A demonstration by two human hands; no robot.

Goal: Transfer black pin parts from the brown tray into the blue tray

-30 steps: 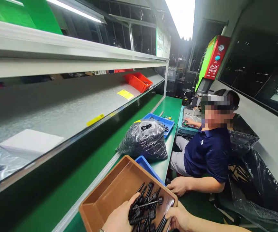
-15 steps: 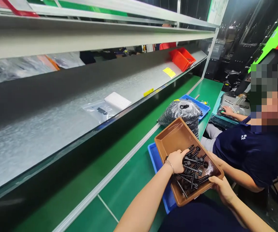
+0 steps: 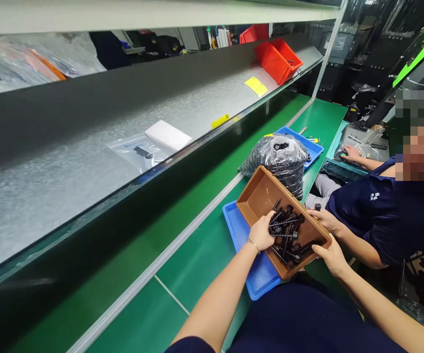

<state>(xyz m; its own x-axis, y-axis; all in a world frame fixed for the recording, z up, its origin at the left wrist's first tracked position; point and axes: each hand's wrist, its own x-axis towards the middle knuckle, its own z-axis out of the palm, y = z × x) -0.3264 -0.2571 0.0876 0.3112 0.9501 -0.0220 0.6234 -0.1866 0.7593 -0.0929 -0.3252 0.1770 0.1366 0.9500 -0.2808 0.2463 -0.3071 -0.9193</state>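
Note:
A brown plastic tray (image 3: 258, 192) is tilted above a blue tray (image 3: 236, 225) on the green bench. Several black pin-like parts (image 3: 286, 234) lie heaped in its lower corner. My left hand (image 3: 262, 232) rests inside the brown tray, its fingers curled on the black parts. My right hand (image 3: 330, 256) grips the brown tray's near right corner from outside. A co-worker's hand (image 3: 322, 219) touches the tray's right rim.
A clear bag of black parts (image 3: 280, 159) stands behind the tray, partly on another blue tray (image 3: 313, 147). A seated co-worker in a dark shirt (image 3: 388, 215) is at right. The metal shelf (image 3: 87, 162) at left holds a white box (image 3: 168, 134) and red bins (image 3: 278, 59).
The view has swung down and left. The brown tray sits lower over the blue tray. My left hand has stayed on the parts, and the co-worker's hand has come to the rim.

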